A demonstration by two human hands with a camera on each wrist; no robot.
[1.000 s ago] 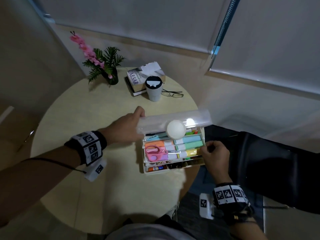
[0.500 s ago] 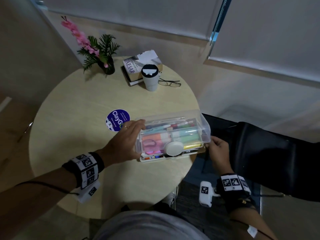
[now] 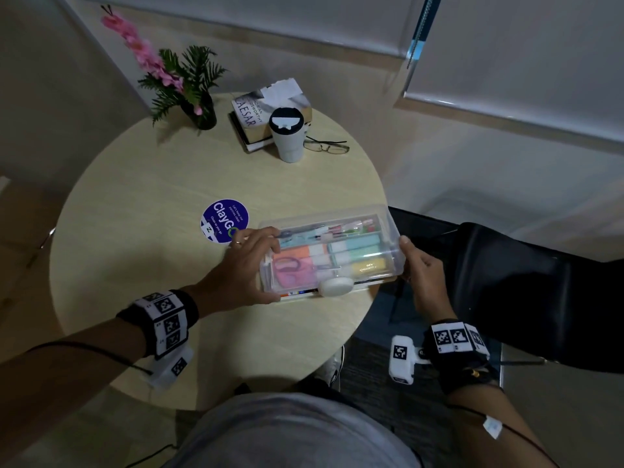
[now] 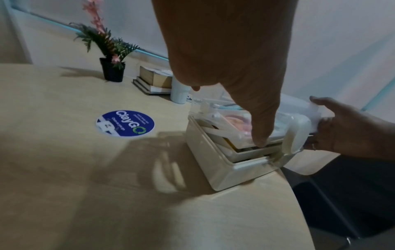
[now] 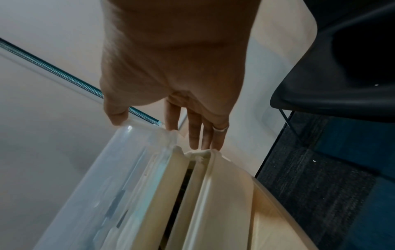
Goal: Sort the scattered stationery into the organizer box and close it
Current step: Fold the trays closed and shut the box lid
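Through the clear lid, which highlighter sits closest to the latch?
The yellow highlighter, in the front row beside the white latch; the green and teal ones lie behind it.

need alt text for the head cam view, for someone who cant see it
Seen from above, a person's left hand and right hand hold the two ends of an organizer box, its clear lid lowered over markers and pink scissors. It sits at the near right edge of a round table, with a potted plant, books, tumbler and glasses at the far side.
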